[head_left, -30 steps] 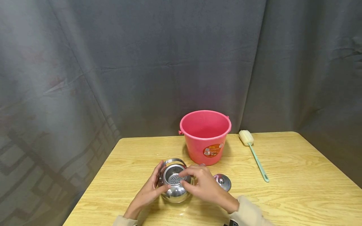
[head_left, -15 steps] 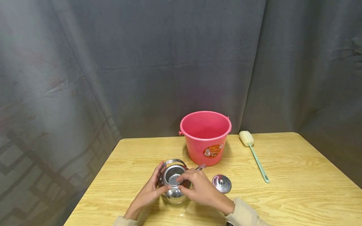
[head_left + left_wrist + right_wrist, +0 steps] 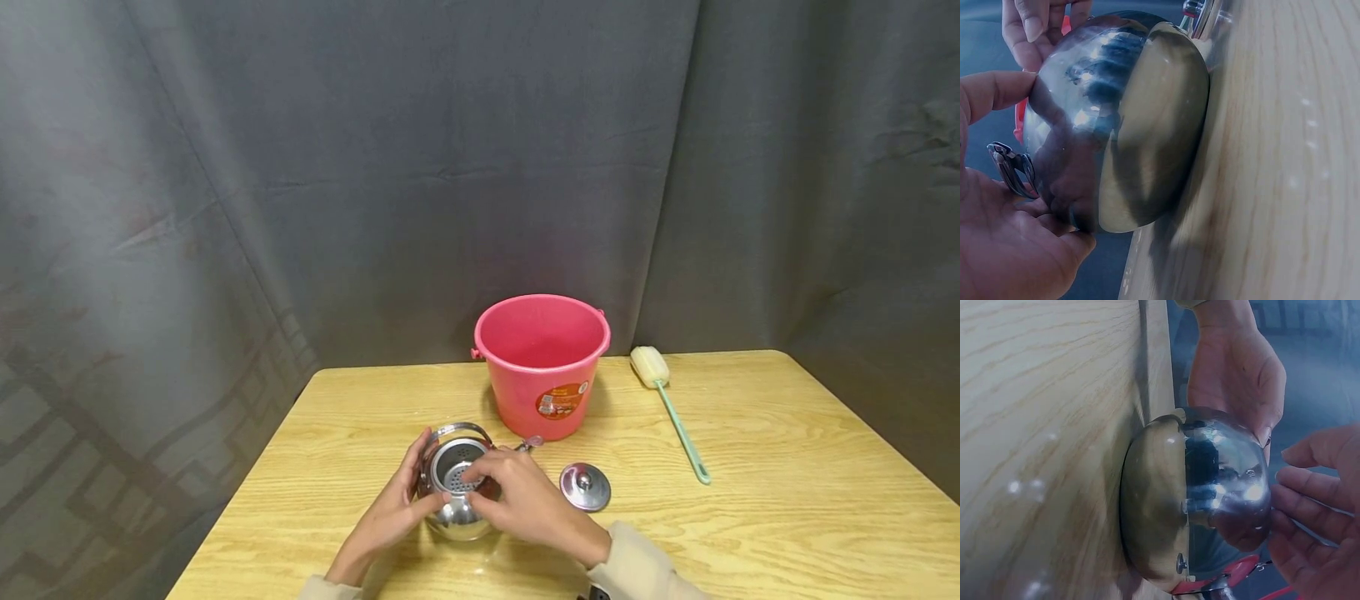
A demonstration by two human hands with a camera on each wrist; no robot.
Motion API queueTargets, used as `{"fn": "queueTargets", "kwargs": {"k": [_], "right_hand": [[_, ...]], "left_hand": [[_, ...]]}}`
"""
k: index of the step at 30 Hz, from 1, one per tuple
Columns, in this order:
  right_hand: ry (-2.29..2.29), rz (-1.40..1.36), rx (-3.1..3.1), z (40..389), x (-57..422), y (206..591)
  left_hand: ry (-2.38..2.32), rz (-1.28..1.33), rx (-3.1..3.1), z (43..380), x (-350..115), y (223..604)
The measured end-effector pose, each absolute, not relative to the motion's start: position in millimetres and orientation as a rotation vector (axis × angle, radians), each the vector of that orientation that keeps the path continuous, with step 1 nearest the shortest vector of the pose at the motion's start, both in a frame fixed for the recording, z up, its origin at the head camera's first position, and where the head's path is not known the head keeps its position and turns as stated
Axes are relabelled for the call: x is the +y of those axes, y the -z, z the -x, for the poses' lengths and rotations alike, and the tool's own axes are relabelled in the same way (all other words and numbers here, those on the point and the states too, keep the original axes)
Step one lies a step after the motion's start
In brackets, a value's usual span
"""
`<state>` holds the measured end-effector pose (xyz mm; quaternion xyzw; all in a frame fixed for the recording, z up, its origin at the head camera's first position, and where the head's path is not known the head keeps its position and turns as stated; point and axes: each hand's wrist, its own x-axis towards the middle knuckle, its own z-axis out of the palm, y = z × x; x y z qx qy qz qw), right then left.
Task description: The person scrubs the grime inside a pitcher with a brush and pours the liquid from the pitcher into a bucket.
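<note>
Two bare hands at steel teapot (image 3: 459,523) on wooden table (image 3: 337,433); left hand (image 3: 393,510) clasps teapot's left side, thumb near rim; right hand (image 3: 528,504) bends over mouth, fingertips at perforated strainer (image 3: 456,481) seated inside, whether pinching it cannot be told; lid (image 3: 585,487) lies apart at right; pink bucket (image 3: 517,396) stands behind; sponge brush (image 3: 680,429) lies farther right
</note>
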<state>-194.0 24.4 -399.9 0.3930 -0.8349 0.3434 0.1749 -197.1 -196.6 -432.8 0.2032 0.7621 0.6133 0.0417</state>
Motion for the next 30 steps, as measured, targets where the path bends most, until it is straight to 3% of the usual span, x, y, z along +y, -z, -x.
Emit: {"fn": "queueTargets", "kwargs": {"k": [30], "right_hand": [[-0.774, -1.281, -2.522, 202.3, 16.2, 384.8]], "left_hand": [[-1.863, -0.628, 2.313, 197.5, -197.3, 431.2]]}}
